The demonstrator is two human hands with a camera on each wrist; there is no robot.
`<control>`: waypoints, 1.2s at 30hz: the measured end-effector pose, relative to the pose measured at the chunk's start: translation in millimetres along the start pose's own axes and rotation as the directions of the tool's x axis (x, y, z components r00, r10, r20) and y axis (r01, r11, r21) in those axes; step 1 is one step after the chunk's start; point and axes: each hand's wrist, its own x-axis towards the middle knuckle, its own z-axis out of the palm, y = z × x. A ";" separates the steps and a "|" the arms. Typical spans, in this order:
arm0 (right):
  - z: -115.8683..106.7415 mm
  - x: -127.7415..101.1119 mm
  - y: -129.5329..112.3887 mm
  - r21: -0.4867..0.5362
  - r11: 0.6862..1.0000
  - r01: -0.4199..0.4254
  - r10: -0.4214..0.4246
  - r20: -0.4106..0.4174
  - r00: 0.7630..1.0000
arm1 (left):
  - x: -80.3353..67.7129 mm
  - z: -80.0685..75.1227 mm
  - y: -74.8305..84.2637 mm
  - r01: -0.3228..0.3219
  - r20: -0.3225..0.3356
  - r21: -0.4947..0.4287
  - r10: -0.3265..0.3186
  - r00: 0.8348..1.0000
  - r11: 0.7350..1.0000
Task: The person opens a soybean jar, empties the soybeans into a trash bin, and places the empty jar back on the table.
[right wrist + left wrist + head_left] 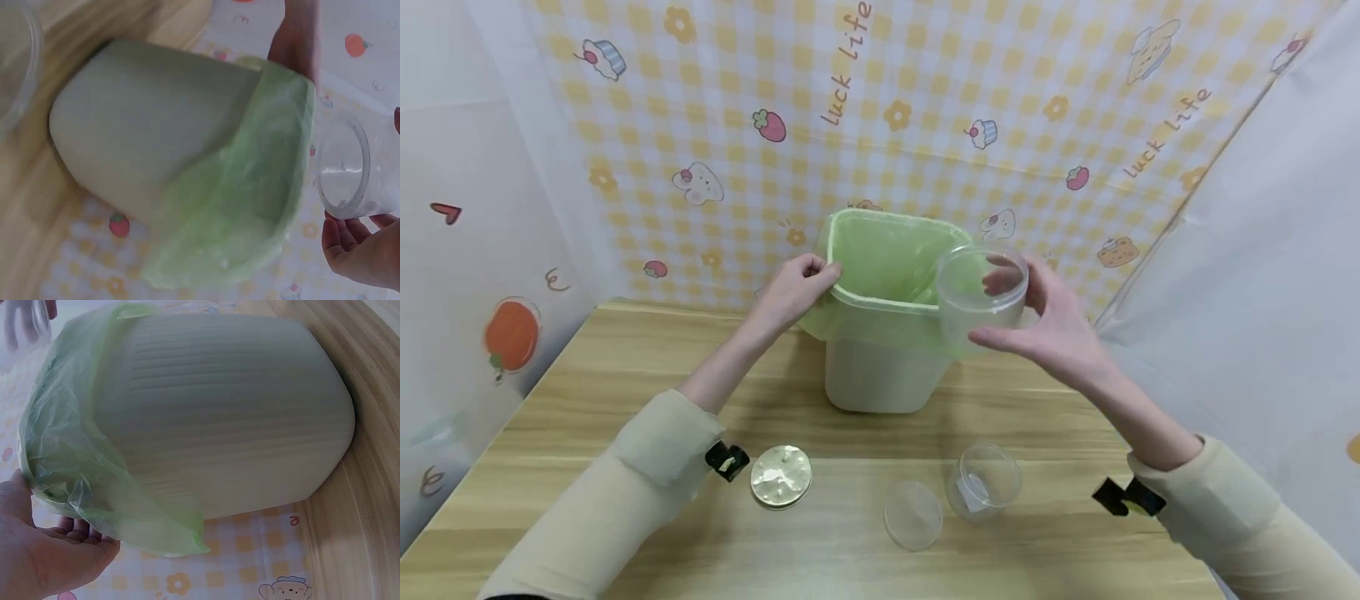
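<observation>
A pale trash bin (880, 375) stands upright, lined with a green plastic bag (880, 254) folded over its rim. At the rim's left corner, my left hand (793, 292) pinches the bagged edge, thumb on top and other fingers below. My right hand (1056, 329) grips a clear plastic jar (977, 304), thumb on the near side and fingers on the far side. That jar is held up at the bin's right edge and overlaps the rim in the head view. In the right wrist view, the jar (344, 165) is apart from the bag.
On the wooden table (647, 358), a gold round lid (781, 477) lies front left. A clear lid (913, 515) and a second clear jar (983, 483) with a white label sit front right. A checkered cloth backdrop (895, 167) hangs behind the bin.
</observation>
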 end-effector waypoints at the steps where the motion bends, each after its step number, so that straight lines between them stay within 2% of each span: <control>1: 5.8 -5.2 3.3 0.031 0.999 0.008 -0.008 0.004 1.000 | 0.3 -0.1 0.1 -0.001 0.000 0.001 0.001 1.000 1.000; 6: 42.5 -28.6 22.0 0.139 0.990 -0.007 -0.002 0.062 0.998 | 1.6 -0.9 0.5 0.004 -0.003 0.001 -0.004 1.000 1.000; 12: 91.3 -52.7 39.7 0.138 0.988 -0.075 0.053 0.160 0.986 | 3.7 -1.4 2.3 0.010 -0.009 -0.006 -0.010 1.000 1.000; 18: 130.3 -74.3 52.9 0.126 0.988 -0.085 0.052 0.247 0.968 | 3.2 0.2 0.4 0.018 -0.013 -0.018 -0.018 1.000 1.000; 24: 157.0 -89.4 57.6 0.115 0.987 -0.114 0.072 0.321 0.944 | 2.4 -0.3 2.0 0.019 -0.008 -0.013 -0.019 1.000 1.000; 36: 194.8 -109.2 64.8 0.047 0.987 -0.151 0.119 0.407 0.906 | 1.6 0.6 1.3 -0.003 0.006 -0.042 0.003 1.000 0.999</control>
